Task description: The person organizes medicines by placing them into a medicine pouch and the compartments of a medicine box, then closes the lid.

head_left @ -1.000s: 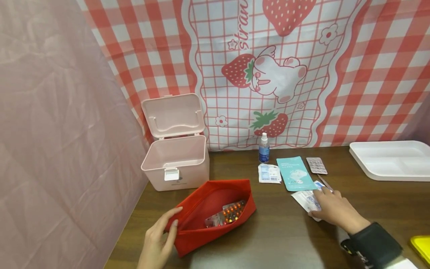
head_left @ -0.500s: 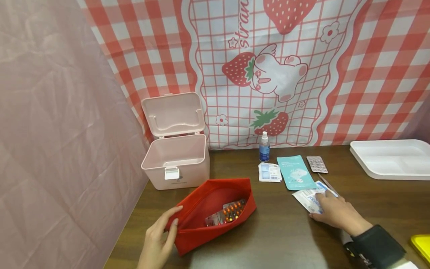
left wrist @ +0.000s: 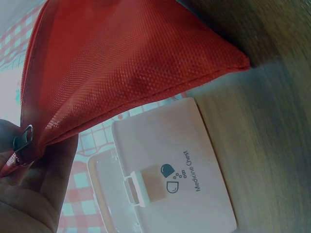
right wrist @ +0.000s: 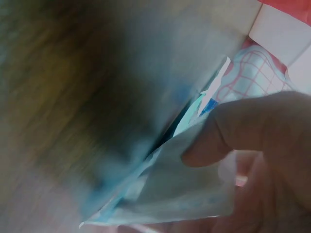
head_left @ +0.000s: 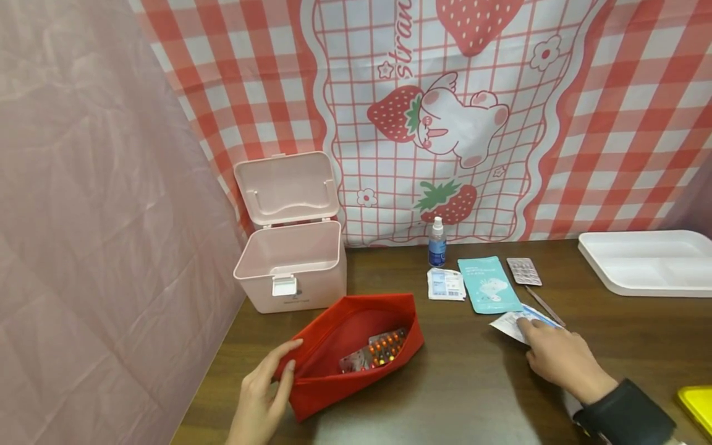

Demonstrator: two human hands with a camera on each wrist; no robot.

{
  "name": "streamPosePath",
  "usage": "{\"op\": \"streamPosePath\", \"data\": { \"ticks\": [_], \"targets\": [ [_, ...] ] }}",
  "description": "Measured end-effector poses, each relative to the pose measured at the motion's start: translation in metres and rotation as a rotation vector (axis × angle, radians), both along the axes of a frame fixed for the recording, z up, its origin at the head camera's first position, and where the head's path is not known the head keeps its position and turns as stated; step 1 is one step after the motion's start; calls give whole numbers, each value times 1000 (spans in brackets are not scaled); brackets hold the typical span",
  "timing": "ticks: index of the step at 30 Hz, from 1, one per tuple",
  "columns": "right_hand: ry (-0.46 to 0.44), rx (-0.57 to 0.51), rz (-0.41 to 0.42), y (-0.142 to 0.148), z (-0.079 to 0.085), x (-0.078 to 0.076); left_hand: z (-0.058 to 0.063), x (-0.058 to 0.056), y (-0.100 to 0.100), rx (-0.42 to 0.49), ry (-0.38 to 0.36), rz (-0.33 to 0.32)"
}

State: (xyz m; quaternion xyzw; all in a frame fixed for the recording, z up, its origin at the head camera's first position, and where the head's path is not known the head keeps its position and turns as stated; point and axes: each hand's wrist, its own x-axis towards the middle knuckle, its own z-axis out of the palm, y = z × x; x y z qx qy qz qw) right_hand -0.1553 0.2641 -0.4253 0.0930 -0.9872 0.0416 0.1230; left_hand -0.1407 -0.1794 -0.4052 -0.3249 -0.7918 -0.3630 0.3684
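Note:
My left hand [head_left: 261, 390] pinches the left end of an unzipped red pouch [head_left: 328, 392], near the zipper pull [left wrist: 23, 138] seen in the left wrist view. Blister packs of pills [head_left: 384, 351] lie inside the pouch. At the right, my right hand [head_left: 564, 358] holds a flat white packet [head_left: 508, 326] between thumb and fingers. The right wrist view has the thumb lying across the packet [right wrist: 194, 187], which stands tilted off the wood. Part of the packet is hidden by the hand. Its far edge meets a teal packet [head_left: 489, 285].
Behind the pouch stands a pink medicine chest [head_left: 295, 281], lid up. A spray bottle [head_left: 437, 244], a small white packet [head_left: 447, 285], a silver blister pack [head_left: 524, 272] and a slim stick-like item [head_left: 545, 306] lie farther back. A white tray [head_left: 623, 285] and yellow object [head_left: 698, 402] are rightward.
My right hand has closed on the white packet and tilted it up, shifting it slightly to the right. More of the slim item shows. The left hand and pouch stay put.

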Motion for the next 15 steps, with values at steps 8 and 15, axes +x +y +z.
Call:
{"op": "streamPosePath", "data": {
  "ticks": [8,15],
  "targets": [
    [66,-67,-55,-2,9,5,1,0,0,-2,-5,4],
    [164,-143,-69,0,22,7,1,1,0,-2,-12,8]
  ]
}}
